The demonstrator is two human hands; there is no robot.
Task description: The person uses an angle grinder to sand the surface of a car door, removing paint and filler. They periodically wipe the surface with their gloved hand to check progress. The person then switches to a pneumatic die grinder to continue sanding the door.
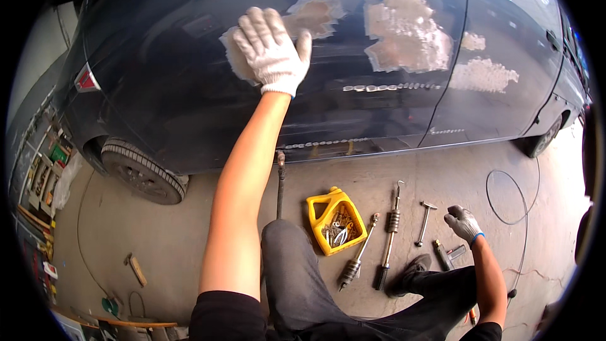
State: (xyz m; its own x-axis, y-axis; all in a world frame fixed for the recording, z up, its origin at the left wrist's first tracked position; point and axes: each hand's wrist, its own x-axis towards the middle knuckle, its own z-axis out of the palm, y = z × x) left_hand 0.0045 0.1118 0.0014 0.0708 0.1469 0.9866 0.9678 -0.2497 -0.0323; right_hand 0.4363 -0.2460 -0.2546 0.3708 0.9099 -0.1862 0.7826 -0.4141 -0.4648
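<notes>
My left hand (270,50), in a white knit glove, lies open with fingers stretched on the side of a dark blue car (170,69). It partly covers a sanded bare patch (237,63) on the panel. Larger ground patches (410,31) show to its right. Below them, wavy metal strips (391,87) run in a row along the panel. My right hand (464,222), gloved too, hovers near my knee with its fingers curled; I see nothing in it. Nearest to it lies a small T-headed hammer (427,222) on the floor.
Between my legs stand a cut-open yellow jug (320,205) of small hardware and two slide hammers (392,221) (361,249). A metal rod (281,183) stands by my knee. A hammer (136,269) lies left; a cable (524,215) loops at right.
</notes>
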